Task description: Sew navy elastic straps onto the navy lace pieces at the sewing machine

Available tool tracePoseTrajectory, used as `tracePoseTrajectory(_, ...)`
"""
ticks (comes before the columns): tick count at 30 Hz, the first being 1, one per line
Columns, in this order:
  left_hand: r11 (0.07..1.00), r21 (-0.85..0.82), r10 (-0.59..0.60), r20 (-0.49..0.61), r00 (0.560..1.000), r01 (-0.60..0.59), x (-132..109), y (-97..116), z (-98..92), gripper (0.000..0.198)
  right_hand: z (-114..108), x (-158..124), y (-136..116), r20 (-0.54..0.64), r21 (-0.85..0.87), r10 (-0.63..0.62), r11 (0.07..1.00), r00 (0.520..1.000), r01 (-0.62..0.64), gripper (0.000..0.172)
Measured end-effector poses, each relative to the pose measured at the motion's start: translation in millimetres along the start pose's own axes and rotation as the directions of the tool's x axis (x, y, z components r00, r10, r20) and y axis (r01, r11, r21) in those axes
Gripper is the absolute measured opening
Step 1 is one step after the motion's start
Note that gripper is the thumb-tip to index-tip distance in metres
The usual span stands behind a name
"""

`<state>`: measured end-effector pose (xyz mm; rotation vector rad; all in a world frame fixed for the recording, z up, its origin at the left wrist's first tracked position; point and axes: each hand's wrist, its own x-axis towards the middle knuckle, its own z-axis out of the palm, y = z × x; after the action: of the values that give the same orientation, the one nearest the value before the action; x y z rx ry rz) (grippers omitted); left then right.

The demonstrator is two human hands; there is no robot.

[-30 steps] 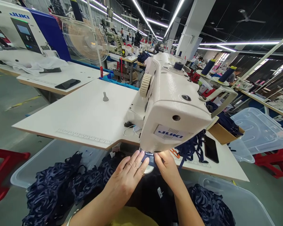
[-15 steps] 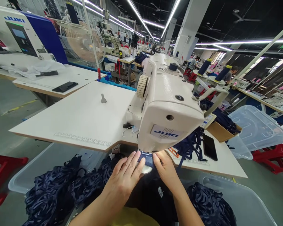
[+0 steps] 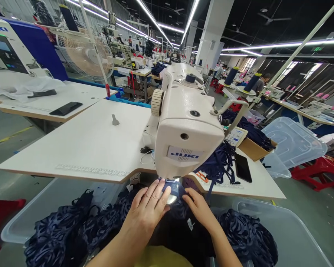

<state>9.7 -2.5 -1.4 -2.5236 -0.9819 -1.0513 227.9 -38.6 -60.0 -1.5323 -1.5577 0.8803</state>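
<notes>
Below the head of a white sewing machine (image 3: 189, 137), a piece of navy fabric (image 3: 182, 190) lies over the narrow end of the machine bed. My left hand (image 3: 147, 207) is on its left side, with fingers together pressing and holding the fabric close to the needle area. At the right edge, my right hand (image 3: 197, 207) pinches the fabric between thumb and fingers. A pale, shiny rounded surface (image 3: 172, 199) shows under the fabric, between the hands. The machine head hides the needle, and my left fingers cover part of the fabric.
On the white table (image 3: 86, 144) lie a grey flat piece (image 3: 115, 120), orange-handled scissors (image 3: 202, 177), a black phone (image 3: 243, 168) and navy straps (image 3: 219, 159). Clear bins with navy fabric heaps (image 3: 58, 226) flank my lap. A cardboard box (image 3: 256, 148) sits right.
My right hand has shifted slightly right and down from the needle area, drawing the fabric's right edge outward. My left hand stays on the fabric. The whole view has turned a little right.
</notes>
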Motion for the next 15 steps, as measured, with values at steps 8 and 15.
tracePoseTrajectory(8, 0.981, -0.184, -0.09, -0.119, 0.989, 0.067, -9, -29, -15.3, 0.009, -30, -18, -58, -0.034, 0.22, 0.038, 0.975, 0.999, -0.029, 0.022)
tracePoseTrajectory(15, 0.991, 0.121, -0.047, -0.14, 0.989, 0.064, -11, -65, -20.6, 0.016, 13, 17, -103, 0.012, -0.75, -0.536, 0.553, 0.844, 0.362, 0.031)
